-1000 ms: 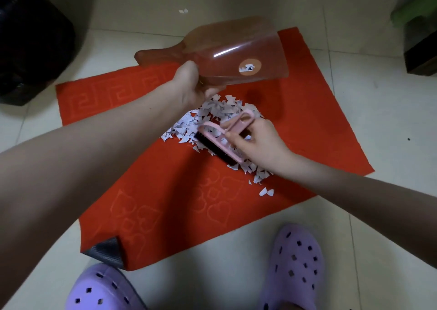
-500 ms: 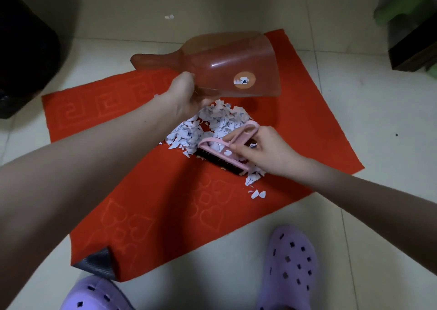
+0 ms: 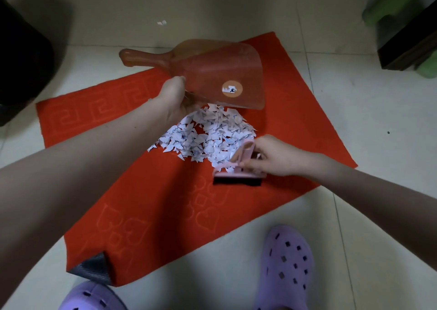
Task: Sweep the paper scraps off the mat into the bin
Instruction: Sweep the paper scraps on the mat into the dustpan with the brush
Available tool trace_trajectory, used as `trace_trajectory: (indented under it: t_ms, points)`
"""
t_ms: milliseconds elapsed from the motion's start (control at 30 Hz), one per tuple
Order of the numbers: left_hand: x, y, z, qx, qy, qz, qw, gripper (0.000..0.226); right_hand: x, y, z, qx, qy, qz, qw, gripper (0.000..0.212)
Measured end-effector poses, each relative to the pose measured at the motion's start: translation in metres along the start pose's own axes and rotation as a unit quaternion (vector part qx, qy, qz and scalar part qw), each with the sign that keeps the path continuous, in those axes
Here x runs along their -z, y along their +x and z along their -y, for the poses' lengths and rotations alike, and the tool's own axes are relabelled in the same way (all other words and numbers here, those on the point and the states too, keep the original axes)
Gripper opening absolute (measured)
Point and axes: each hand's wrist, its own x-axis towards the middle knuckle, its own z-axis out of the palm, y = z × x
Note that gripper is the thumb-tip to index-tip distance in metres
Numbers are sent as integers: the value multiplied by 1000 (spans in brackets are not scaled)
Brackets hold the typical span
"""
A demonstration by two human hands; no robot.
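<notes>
Dozens of jagged white paper scraps (image 3: 205, 137) lie heaped mid-way across the red embossed mat (image 3: 165, 215). The left hand (image 3: 175, 101) grips a translucent orange plastic dustpan (image 3: 212, 73) by its side edge, tilted above the heap at twelve o'clock. The right hand (image 3: 272, 156) pinches a pink brush (image 3: 236, 171), its black bristles on the mat at the heap's five o'clock. A dark bin (image 3: 21, 61) sits at ten o'clock.
</notes>
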Motion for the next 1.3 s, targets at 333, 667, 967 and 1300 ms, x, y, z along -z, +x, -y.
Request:
trace_trajectory:
  t_ms: [333,667,967,1300]
  points:
    - [5,0,-4,-4,7,9,1000,27,10,-8,13,23,4,13,1000,17]
    - [8,-3,-6,7,-20,14,1000,27,15,-8,13,24,29,-108,993,23]
    - [3,-8,-10,10,-62,13,998,26,30,-9,-8,-45,-75,65,994,19]
    - [6,-9,-9,20,-91,15,996,28,44,-3,5,85,28,-130,987,18]
